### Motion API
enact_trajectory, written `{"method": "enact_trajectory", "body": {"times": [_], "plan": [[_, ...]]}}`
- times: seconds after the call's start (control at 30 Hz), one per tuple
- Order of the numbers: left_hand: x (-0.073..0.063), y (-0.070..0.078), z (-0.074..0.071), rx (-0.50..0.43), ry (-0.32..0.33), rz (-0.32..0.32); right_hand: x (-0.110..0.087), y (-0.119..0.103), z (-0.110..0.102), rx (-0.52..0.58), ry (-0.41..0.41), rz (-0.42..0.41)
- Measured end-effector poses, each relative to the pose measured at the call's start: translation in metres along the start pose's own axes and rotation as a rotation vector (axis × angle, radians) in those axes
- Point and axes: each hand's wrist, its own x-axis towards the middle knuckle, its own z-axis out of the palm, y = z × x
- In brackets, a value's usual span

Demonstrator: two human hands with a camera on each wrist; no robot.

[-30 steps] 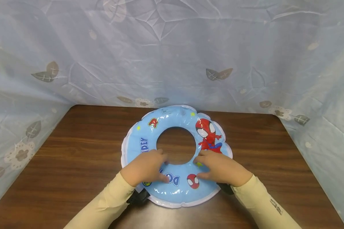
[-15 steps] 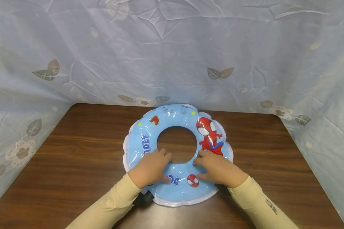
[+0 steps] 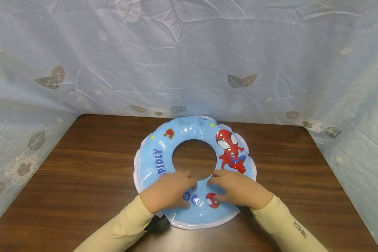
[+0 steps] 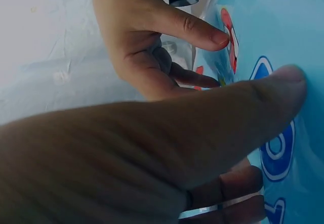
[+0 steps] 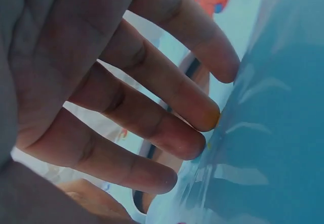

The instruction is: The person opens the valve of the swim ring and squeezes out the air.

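A light blue inflatable swim ring (image 3: 192, 129) with a pale scalloped edge lies flat on the table. Red cartoon figures and blue lettering are printed on it. My left hand (image 3: 170, 190) rests on its near left part, fingertips close to the inner hole. In the left wrist view the straight left thumb (image 4: 243, 102) lies over the lettering. My right hand (image 3: 240, 189) touches the near right part, by a small red mask print (image 3: 212, 200). The right wrist view shows its fingers (image 5: 187, 95) spread and nearly straight, tips right at the blue vinyl. Neither hand grips the ring.
The dark brown wooden table (image 3: 82, 175) extends on both sides of the ring. A pale blue curtain (image 3: 189, 70) with leaf and flower prints hangs behind and along the sides. A black wrist device (image 3: 157, 223) shows beneath the left wrist.
Both hands have drawn slightly toward the near side, their fingertips leaving the hole's far reach. The left hand has also shifted right, closer to the right hand. The ring has barely moved.
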Motion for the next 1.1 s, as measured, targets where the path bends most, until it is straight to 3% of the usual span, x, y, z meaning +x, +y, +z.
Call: {"method": "enact_trajectory", "body": {"times": [0.33,0.5,0.6,0.7,0.83,1.1], "plan": [[0.001,0.003,0.009,0.039,0.003,-0.006,0.003,-0.002,0.006,-0.029,0.000,0.005],[0.000,0.000,0.006,0.019,-0.008,-0.002,0.002,0.000,0.003,-0.019,-0.012,0.018],[-0.002,-0.006,-0.001,0.000,0.003,-0.045,0.000,0.003,0.000,-0.010,0.010,0.059],[-0.005,-0.013,-0.009,0.000,0.010,-0.138,-0.002,0.008,-0.003,-0.008,0.039,0.124],[-0.009,-0.019,-0.014,-0.016,-0.021,-0.231,-0.003,0.010,-0.004,0.007,0.032,0.196],[-0.003,-0.022,-0.003,-0.028,-0.019,-0.242,0.001,0.012,0.003,0.020,0.023,0.211]]}}
